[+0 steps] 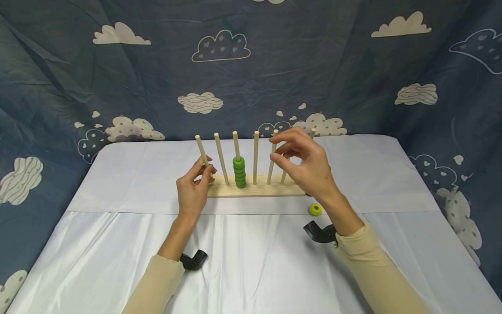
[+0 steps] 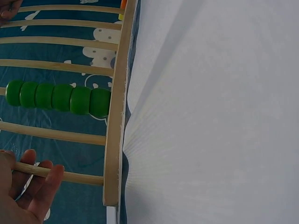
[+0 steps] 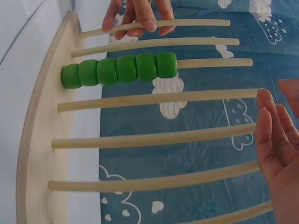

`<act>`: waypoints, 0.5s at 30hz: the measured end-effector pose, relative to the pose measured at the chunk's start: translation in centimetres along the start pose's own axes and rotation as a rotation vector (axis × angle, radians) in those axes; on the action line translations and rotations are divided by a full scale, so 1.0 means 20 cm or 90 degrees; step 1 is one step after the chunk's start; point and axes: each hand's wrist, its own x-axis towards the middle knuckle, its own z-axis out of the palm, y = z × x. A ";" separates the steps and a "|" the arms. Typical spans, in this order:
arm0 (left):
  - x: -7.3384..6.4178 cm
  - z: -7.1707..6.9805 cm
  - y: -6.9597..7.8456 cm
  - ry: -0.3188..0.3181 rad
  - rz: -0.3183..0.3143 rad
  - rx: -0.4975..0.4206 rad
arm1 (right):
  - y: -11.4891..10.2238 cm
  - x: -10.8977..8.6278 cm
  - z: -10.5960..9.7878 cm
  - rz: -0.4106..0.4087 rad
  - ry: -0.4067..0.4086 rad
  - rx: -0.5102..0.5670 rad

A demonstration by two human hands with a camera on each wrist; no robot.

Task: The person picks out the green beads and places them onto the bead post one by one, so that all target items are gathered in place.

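Note:
A pale wooden base carries a row of upright wooden pegs. Several green beads are stacked on the third peg from the left, reaching down to the base. My left hand grips the leftmost peg between thumb and fingers, partway up. Over the pegs right of the middle is my right hand, its thumb and forefinger apart with nothing seen between them. Its fingertips are close to the upper ends of the pegs, and it hides part of the right-hand pegs in the head view.
A yellow-green bead lies on the white cloth in front of the base's right end. A bit of green shows behind the right hand. Dark blue cloth with clouds hangs behind the table.

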 end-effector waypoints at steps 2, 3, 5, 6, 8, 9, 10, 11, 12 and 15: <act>0.00 0.00 0.00 0.001 -0.001 -0.002 | 0.01 -0.01 -0.02 0.002 0.001 -0.001; 0.00 0.00 0.00 0.001 -0.001 -0.001 | 0.01 -0.01 -0.02 0.003 0.001 -0.001; 0.00 0.00 0.00 0.002 0.000 0.001 | 0.02 -0.02 -0.04 0.003 0.002 -0.004; 0.00 0.00 0.00 0.002 0.002 0.002 | 0.02 -0.03 -0.05 0.001 0.001 -0.005; 0.00 0.00 0.00 0.002 0.004 0.005 | 0.03 -0.03 -0.07 0.000 0.002 -0.006; 0.00 0.00 0.00 0.001 0.005 0.006 | 0.04 -0.04 -0.08 -0.001 0.003 -0.006; 0.00 0.00 0.00 0.001 0.005 0.007 | 0.04 -0.04 -0.09 0.000 0.004 -0.006; 0.00 0.00 0.00 0.001 0.006 0.008 | 0.05 -0.05 -0.09 0.002 0.004 -0.004; 0.00 0.00 0.00 0.001 0.005 0.008 | 0.05 -0.05 -0.10 0.003 0.004 -0.005; 0.00 0.00 0.00 0.001 0.003 0.008 | 0.06 -0.06 -0.12 0.008 0.003 -0.008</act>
